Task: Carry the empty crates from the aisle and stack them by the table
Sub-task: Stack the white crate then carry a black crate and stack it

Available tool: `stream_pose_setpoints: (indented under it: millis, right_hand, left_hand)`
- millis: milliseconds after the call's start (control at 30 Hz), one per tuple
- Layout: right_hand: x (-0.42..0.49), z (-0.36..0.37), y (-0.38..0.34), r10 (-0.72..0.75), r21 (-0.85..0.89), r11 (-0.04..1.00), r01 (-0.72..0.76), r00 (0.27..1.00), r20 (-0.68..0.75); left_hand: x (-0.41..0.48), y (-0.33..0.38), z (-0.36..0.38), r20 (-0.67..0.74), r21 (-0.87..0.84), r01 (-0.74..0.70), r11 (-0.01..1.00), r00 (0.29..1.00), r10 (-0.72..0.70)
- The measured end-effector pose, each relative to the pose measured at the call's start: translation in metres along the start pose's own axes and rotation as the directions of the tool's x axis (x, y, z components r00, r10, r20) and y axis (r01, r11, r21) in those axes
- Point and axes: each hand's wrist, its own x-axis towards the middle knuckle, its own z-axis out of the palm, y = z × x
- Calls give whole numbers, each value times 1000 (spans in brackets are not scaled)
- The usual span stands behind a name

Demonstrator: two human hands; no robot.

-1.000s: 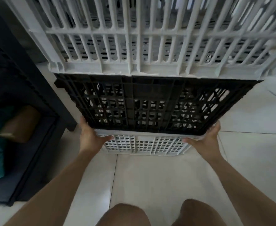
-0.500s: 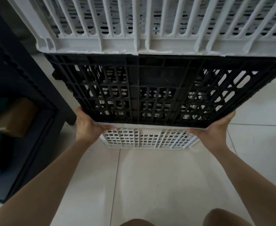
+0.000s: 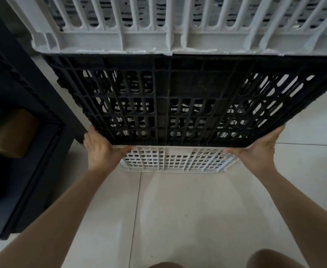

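Three crates are in view, stacked one on another. The top white crate has long vertical slots and a thick ribbed base edge with rough moulding flash. Directly beneath it sits one black crate, a lattice of small rectangular openings with a solid central panel. Below that, resting on the tiled floor, is a second white crate, of which only the near grid wall shows.

Two hands are in view. The left hand is curled around the near left bottom corner of the black crate, thumb lying along its lower edge. The right hand is curled around the near right bottom corner in the same manner. The fingers of both pass behind the crate wall and are hidden.

The stack stands at centre, just right of a dark shelf unit holding one brown cardboard box.
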Motion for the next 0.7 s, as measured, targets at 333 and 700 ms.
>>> stream_pose_setpoints:
  millis: [333,700]
  right_hand:
    - [-4,-1,0,-6,-66,998,7,1000,3]
    - [36,13,-1,16,140,990,-16,1000,3]
  left_hand:
    - [-6,4,1,-53,58,2,998,999,1]
    - [31,25,27,6,-271,117,955,993,-120]
